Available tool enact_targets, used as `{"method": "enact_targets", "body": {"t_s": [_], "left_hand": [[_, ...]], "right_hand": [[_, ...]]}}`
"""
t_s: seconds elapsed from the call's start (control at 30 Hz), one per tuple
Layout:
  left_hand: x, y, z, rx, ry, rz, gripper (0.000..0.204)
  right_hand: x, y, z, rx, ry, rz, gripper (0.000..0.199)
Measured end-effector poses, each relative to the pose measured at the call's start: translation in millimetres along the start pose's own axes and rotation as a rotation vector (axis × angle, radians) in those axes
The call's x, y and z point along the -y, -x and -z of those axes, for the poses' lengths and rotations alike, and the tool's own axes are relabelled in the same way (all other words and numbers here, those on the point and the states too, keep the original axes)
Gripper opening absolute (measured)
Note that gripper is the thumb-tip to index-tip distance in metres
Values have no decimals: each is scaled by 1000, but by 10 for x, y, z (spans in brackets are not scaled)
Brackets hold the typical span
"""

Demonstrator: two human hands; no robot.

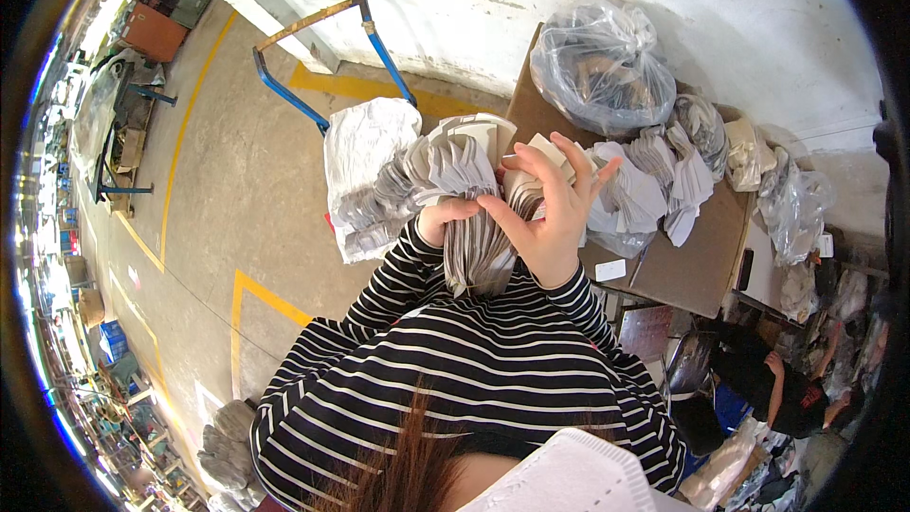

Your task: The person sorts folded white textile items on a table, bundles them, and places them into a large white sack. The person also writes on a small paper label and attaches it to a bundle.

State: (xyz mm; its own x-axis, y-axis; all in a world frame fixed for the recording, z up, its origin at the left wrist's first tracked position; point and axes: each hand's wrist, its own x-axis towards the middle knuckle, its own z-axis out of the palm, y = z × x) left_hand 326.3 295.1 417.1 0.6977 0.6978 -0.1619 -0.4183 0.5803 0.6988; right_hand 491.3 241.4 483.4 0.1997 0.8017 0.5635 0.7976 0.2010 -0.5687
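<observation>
In front of my chest stands a bundle of thin grey-white flat pieces, their layered edges fanned out. My left hand is closed round the bundle's left side, with most of its fingers hidden behind the pieces. On the other side, my right hand has its fingers spread and raised, and the thumb reaches to the edge of the pieces. Just beyond my hands, more layered grey pieces and cream pieces are bunched together. I cannot tell what they are made of.
A brown table on the right carries more layered white pieces, a large clear plastic bag and a small white card. A blue trolley handle rises beside a white sack. Another person sits at lower right.
</observation>
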Motion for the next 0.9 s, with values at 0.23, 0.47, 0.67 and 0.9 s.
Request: {"method": "enact_targets", "body": {"t_s": [0.23,0.47,0.67,0.9], "left_hand": [[19,-26,-17,2,-62,-39,49],[33,-6,-25,-29,-26,20,51],[60,3,-4,-21,14,2,54],[86,31,-31,-69,65,57,56]], "right_hand": [[-22,3,-6,-39,14,3,49],[-33,5,8,-52,9,17,46],[-46,15,22,-36,-17,20,44],[-95,39,46,-19,-96,22,39]]}}
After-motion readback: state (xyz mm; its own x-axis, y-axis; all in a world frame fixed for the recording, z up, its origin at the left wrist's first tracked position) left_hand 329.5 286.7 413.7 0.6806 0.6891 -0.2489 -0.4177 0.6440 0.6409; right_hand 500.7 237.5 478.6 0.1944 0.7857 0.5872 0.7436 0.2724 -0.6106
